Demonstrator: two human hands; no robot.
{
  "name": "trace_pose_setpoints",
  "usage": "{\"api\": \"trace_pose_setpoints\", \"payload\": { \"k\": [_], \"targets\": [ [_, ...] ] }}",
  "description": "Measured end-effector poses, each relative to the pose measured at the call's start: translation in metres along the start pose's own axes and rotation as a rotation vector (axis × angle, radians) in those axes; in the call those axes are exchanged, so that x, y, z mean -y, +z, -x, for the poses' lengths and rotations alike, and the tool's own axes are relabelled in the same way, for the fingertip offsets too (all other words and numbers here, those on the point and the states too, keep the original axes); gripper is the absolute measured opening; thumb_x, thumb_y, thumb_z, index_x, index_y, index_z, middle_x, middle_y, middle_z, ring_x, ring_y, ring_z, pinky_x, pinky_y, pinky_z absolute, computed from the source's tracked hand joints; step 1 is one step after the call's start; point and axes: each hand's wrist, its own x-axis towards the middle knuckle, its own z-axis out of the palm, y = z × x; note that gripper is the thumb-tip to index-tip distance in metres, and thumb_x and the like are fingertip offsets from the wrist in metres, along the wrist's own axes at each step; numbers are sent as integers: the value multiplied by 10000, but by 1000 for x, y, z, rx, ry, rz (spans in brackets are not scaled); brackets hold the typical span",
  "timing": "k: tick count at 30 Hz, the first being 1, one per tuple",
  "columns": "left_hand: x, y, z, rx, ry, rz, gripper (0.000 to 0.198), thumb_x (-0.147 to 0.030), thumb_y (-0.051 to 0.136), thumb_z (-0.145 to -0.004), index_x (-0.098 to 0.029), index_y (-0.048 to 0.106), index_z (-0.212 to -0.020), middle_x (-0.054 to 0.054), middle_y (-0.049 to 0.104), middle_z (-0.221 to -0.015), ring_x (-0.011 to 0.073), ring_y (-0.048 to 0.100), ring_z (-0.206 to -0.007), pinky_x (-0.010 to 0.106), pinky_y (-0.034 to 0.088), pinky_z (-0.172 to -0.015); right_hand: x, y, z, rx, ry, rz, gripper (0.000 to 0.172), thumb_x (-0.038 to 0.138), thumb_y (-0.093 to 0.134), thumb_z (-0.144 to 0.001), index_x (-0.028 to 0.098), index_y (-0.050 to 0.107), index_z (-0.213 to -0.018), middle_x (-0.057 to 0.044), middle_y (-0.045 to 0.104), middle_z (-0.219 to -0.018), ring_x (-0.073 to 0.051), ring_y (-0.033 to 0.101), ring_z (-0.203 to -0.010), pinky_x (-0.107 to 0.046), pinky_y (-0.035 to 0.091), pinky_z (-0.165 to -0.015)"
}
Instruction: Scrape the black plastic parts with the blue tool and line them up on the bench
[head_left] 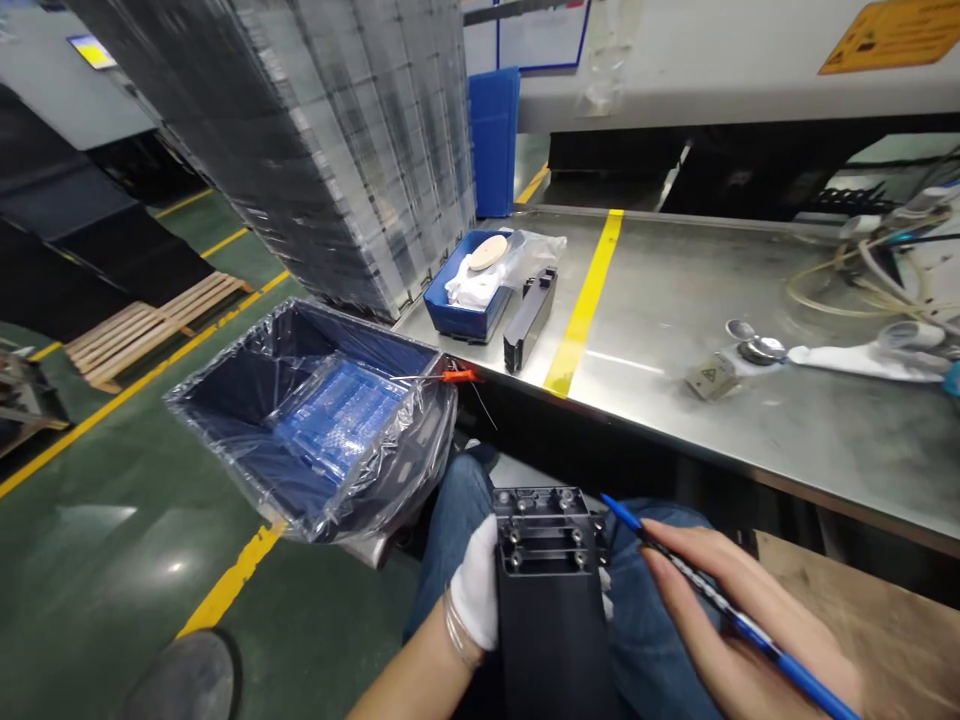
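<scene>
My left hand (478, 585), in a white glove, is wrapped round a black plastic housing (553, 630) above my lap. The housing's upper end shows ribs and several round posts; its lower part is smooth. Some gloved fingertips show at its right side. My bare right hand (742, 610) grips a blue pen-like tool (705, 590) with a dark patterned middle. Its blue tip points up and left, close to the housing's upper right corner; I cannot tell whether they touch.
A metal bench (675, 330) ahead bears a similar black part (531, 318), a blue bin (465, 312) and a small metal tool (757, 350). At left stands a plastic-lined crate (337, 420), with an orange-handled screwdriver (457, 376) at its edge. Wrapped stacked trays (375, 130) rise behind.
</scene>
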Motion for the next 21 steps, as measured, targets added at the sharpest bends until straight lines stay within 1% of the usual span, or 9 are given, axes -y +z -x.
{"api": "trace_pose_setpoints", "payload": {
  "k": [3, 5, 8, 11, 15, 18, 21],
  "targets": [
    [2, -1, 3, 4, 35, -29, 596, -493, 345, -881, -34, 635, -1128, 171, 652, -1080, 285, 581, -1072, 415, 308, -1025, -1, 4, -1, 35, -71, -33, 161, 195, 571, -872, 224, 622, -1021, -30, 681, -874, -156, 662, -764, -248, 541, -687],
    [3, -3, 4, -34, 39, -21, 614, -512, 321, -888, -42, 642, -1121, 164, 654, -1082, 286, 565, -1109, 414, 296, -1048, -3, 6, 0, 39, -100, -52, 172, 166, 574, -866, 218, 615, -1024, -30, 679, -863, -151, 659, -763, -250, 537, -695],
    [4, -6, 6, -113, 52, -12, 570, -479, 345, -888, -46, 665, -1074, 155, 660, -1069, 282, 548, -1141, 408, 280, -1073, -4, 9, -1, 44, -115, -73, 197, 140, 575, -859, 216, 604, -1039, -36, 680, -880, -157, 658, -779, -266, 540, -703],
    [5, -8, 7, -149, 80, -9, 522, -450, 374, -880, -53, 691, -1002, 150, 668, -1043, 280, 541, -1154, 405, 267, -1088, -3, 12, -3, 39, -128, -90, 205, 130, 574, -856, 209, 603, -1043, -36, 680, -889, -157, 661, -789, -264, 540, -706],
    [6, -10, 6, -190, 98, -8, 493, -438, 407, -864, -58, 693, -994, 146, 667, -1048, 281, 533, -1163, 409, 263, -1095, -3, 12, -5, 51, -126, -98, 188, 130, 581, -851, 208, 608, -1020, -21, 676, -874, -141, 656, -781, -251, 531, -726],
    [5, -9, 5, -193, 74, -10, 525, -469, 421, -841, -51, 681, -1025, 151, 659, -1073, 295, 525, -1169, 424, 272, -1092, -2, 8, -4, 57, -105, -99, 179, 143, 580, -851, 221, 611, -1009, -10, 672, -850, -134, 651, -747, -244, 527, -703],
    [2, -5, 4, -221, 42, -25, 548, -494, 455, -801, -52, 673, -1039, 152, 656, -1080, 314, 522, -1168, 442, 281, -1087, 1, 3, -2, 52, -83, -77, 204, 155, 581, -845, 235, 616, -1029, -9, 679, -866, -143, 657, -744, -261, 534, -730]
  ]
}}
